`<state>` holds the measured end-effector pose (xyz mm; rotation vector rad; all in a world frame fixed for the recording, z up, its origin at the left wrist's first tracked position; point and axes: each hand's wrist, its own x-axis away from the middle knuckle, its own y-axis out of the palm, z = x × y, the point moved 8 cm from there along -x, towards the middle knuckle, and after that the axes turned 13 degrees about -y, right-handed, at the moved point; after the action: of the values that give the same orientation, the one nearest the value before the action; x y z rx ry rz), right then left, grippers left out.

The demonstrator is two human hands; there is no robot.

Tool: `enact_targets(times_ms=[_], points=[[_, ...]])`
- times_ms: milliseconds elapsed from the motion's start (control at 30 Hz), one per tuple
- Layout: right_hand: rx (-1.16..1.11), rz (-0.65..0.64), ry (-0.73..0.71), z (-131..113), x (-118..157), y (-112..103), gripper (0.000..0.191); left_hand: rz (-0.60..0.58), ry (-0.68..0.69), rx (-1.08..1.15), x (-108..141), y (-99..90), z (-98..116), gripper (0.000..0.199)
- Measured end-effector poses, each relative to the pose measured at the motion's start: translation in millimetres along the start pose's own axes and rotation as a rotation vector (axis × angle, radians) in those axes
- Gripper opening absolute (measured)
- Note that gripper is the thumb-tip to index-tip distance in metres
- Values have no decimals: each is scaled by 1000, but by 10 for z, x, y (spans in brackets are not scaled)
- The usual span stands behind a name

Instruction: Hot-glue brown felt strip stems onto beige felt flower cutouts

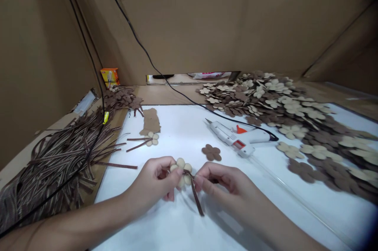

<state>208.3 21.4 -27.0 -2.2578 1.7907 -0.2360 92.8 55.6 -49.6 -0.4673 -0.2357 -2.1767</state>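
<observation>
My left grip is closed on a cream felt flower, fingers and thumb pinching it from the side, just above the worktop. My right grip is almost shut, its fingertips pinching a brown striped strip right at the flower's middle, and the strip's free end hangs down toward the worktop. Just ahead of my hands lies a brown felt flower, and beyond it a white glue gun lies on its side. Ahead to my left, a small cream flower sits with two strips at it, touching a brown felt scrap. A heap of loose strips spreads along the far left, and a big pile of cream and brown flowers covers the right. A black cable runs down across the glue gun's far side.
</observation>
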Motion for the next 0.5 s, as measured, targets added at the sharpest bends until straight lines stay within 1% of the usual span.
enact_targets(times_ms=[167, 333, 500], points=[[15, 15, -16, -9, 22, -32, 23, -21, -28, 11, -25, -7, -25, 28], [-3, 17, -6, 37, -20, -71, 20, -7, -1, 45, -32, -43, -14, 32], [33, 12, -1, 42, -37, -65, 18, -31, 9, 1, -39, -9, -41, 37]])
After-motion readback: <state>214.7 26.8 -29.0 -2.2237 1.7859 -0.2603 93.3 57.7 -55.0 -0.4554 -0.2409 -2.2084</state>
